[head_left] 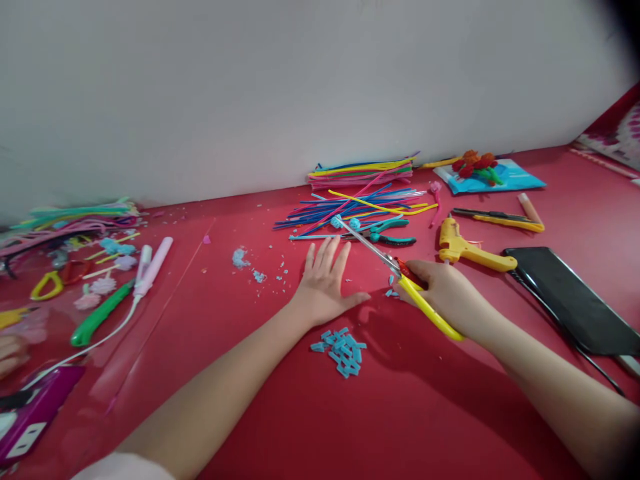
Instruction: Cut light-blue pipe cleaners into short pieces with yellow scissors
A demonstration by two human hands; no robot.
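My left hand [325, 283] lies flat on the red table [400, 413], fingers stretched out and together, holding nothing. My right hand [447, 293] grips yellow-handled scissors [400, 277], whose blades point up-left toward a pile of coloured pipe cleaners [357, 203]. A small heap of short blue pipe-cleaner pieces [343, 348] lies just in front of my left hand. A few more blue bits [391, 292] sit under the scissors.
Teal pliers [393, 233], a yellow glue gun [467, 249], a yellow utility knife [500, 218] and a black tablet [565, 297] lie right. A pipe-cleaner bundle [363, 172] lies by the wall. Left are more pipe cleaners [70, 220], a pink tool [153, 265], a green-handled tool [97, 317] and another person's hand [10, 353].
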